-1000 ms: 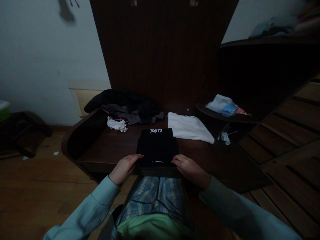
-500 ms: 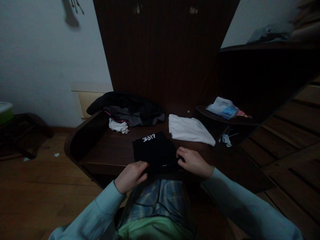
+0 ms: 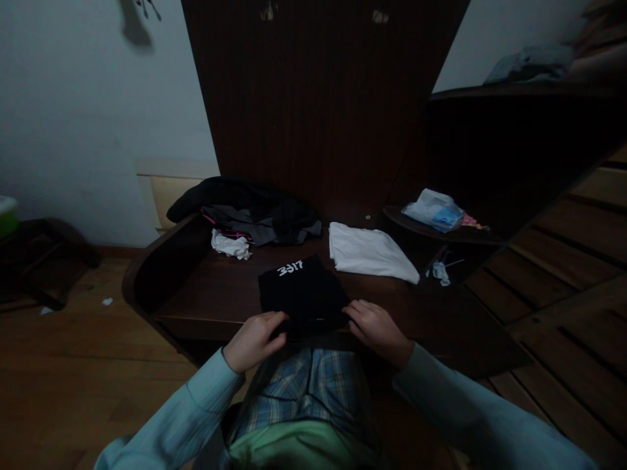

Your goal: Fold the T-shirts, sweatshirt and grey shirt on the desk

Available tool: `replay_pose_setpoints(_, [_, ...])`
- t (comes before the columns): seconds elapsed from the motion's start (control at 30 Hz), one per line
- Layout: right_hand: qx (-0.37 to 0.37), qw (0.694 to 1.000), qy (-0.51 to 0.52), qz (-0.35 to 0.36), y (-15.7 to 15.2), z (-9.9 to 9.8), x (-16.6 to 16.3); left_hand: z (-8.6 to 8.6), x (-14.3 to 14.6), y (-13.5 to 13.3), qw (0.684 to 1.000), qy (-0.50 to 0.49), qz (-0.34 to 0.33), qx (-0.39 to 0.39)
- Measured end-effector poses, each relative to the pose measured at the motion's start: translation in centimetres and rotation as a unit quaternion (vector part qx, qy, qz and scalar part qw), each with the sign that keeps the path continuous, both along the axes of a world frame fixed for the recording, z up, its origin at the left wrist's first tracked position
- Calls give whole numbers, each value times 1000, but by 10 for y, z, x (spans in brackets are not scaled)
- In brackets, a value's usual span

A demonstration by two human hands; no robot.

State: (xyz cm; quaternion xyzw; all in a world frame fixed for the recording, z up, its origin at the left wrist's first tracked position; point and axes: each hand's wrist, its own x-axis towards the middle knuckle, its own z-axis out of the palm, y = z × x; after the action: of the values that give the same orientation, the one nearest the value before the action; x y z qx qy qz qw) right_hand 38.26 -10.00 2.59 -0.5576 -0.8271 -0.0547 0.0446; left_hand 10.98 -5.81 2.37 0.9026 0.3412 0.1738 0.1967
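Table [image 3: 200, 294] shows open wood left of the black garment [image 3: 304, 294]; its front edge runs along the garment's near side. White cloth [image 3: 372, 251] lies beyond the garment, rightward. Left hand [image 3: 252, 341], right hand [image 3: 379, 333]: fingers bent at the garment's near corners; grip cannot be told.

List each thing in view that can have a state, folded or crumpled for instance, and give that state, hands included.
Black cloth: folded, flat, lettering upward
White cloth: folded, lying flat
Dark clothing: unfolded, heaped
Small white item: crumpled
Left hand: fingers curled at the black cloth's near left corner; grip unclear
Right hand: fingers bent at its near right corner; grip unclear
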Motion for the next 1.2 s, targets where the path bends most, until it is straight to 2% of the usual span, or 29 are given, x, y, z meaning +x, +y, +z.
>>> replay_pose_setpoints(0.13, [-3, 1000, -18, -9, 10, 15, -3, 4, 0, -5, 1000, -6, -2, 2])
replay_pose_setpoints(0.2, [18, 1000, -7, -13, 23, 25, -5, 5, 4, -9, 1000, -6, 0, -1])
replay_pose_setpoints(0.27, [49, 998, 30, 11, 44, 36, -10, 7, 15, -14, 1000, -10, 6, -6])
replay_pose_setpoints(0.37, [80, 987, 115, 85, 87, 47, -17, 10, 42, -15, 999, -48, 13, -17])
replay_pose_setpoints(0.43, [99, 977, 162, 98, 118, 50, -18, 15, 58, -12, 996, -82, -30, -31])
replay_pose_setpoints(0.5, [116, 973, 188, 61, 142, 50, -14, 22, 65, -6, 990, -99, -95, -36])
replay_pose_setpoints(0.57, [116, 974, 194, -6, 154, 46, -5, 29, 60, 4, 986, -104, -122, -33])
replay_pose_setpoints(0.63, [88, 976, 189, -68, 153, 41, 4, 33, 45, 21, 989, -117, -86, -24])
replay_pose_setpoints(0.7, [40, 980, 171, -97, 142, 34, 10, 32, 26, 47, 991, -134, -23, -7])
replay_pose_setpoints(0.83, [-23, 988, 89, -127, 117, 24, 8, 17, 4, 110, 986, -128, 106, 33])
replay_pose_setpoints(0.93, [-37, 985, 32, -168, 106, 22, 4, 3, 4, 143, 988, -98, 116, -4])
replay_pose_setpoints(1.07, [-71, 972, -4, -222, 100, 21, 8, -10, 9, 155, 992, -70, 97, -41])
replay_pose_setpoints(1.2, [-105, 966, -1, -237, 99, 17, 18, -11, 10, 151, 993, -29, 112, -1])
